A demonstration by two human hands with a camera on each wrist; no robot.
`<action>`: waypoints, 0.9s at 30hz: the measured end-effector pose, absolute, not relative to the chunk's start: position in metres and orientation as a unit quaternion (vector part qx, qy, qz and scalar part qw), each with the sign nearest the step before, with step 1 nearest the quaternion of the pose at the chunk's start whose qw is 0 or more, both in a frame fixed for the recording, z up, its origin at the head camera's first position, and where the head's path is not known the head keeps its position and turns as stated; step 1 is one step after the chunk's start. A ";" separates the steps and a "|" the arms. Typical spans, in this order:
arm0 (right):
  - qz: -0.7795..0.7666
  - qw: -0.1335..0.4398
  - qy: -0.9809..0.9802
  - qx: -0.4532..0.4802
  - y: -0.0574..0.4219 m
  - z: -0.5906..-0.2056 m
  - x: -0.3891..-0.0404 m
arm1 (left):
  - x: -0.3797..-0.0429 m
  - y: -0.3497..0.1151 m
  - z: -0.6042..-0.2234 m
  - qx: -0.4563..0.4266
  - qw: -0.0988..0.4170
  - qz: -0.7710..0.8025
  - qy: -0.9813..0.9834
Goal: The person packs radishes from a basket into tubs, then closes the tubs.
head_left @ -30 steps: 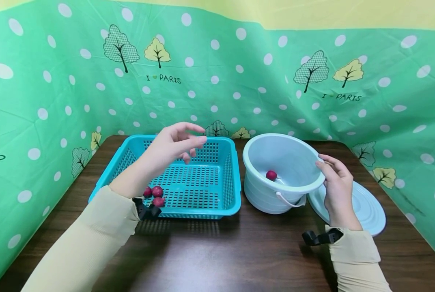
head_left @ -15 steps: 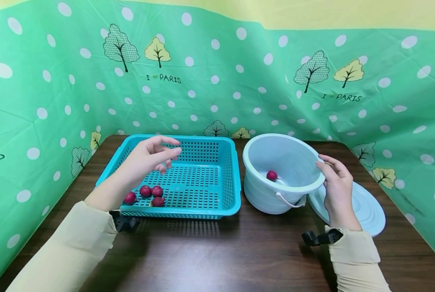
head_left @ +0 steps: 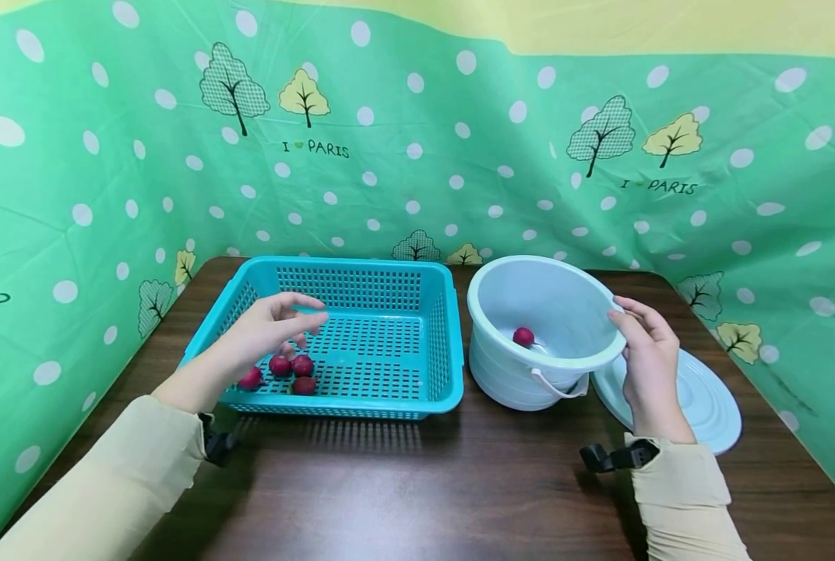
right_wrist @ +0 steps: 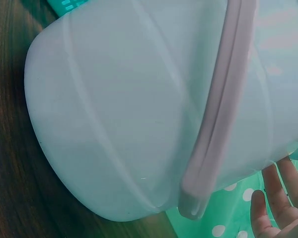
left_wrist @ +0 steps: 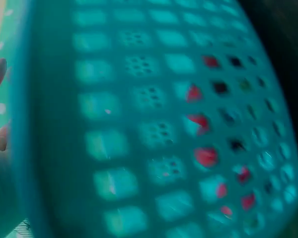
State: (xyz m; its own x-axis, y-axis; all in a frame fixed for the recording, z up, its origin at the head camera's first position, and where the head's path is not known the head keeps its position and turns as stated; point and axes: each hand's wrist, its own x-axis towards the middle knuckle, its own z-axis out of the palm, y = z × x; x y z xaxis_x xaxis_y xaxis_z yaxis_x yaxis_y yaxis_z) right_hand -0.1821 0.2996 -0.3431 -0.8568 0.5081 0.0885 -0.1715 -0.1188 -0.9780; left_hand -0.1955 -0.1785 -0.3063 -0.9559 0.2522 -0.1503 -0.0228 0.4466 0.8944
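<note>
My left hand (head_left: pixel 270 331), fingers loosely bent and holding nothing, is over the left part of a blue plastic basket (head_left: pixel 452 343). Several red radishes lie in that basket's front left corner, one radish (head_left: pixel 303 365) just below the fingertips. In the left wrist view, the basket's slotted wall (left_wrist: pixel 54 148) hides most of the hand, and red shows through the slots. My right hand (head_left: pixel 649 351) grips the right rim of a pale blue bucket (head_left: pixel 516 378) between thumb and fingers. Inside the bucket rests a single radish (head_left: pixel 523 336) with a thin root.
A round pale blue lid (head_left: pixel 705 405) lies on the dark wooden table (head_left: pixel 417 483), right of the bucket and partly behind my right hand. The bucket's handle (right_wrist: pixel 218 99) hangs down its near side. A green dotted cloth (head_left: pixel 417 179) hangs behind the table.
My left hand has moved left and lower across the basket, toward the radishes, its fingers still loosely bent. My right hand keeps its grip on the bucket rim.
</note>
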 end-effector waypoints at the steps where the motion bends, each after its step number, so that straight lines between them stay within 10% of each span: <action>1: 0.736 0.231 -0.622 -0.136 0.300 -0.343 -0.182 | -0.197 -0.181 -0.309 0.066 0.137 0.516 0.843; 27: 0.740 0.232 -0.618 -0.129 0.299 -0.344 -0.182 | -0.214 -0.198 -0.351 0.032 0.203 0.402 0.892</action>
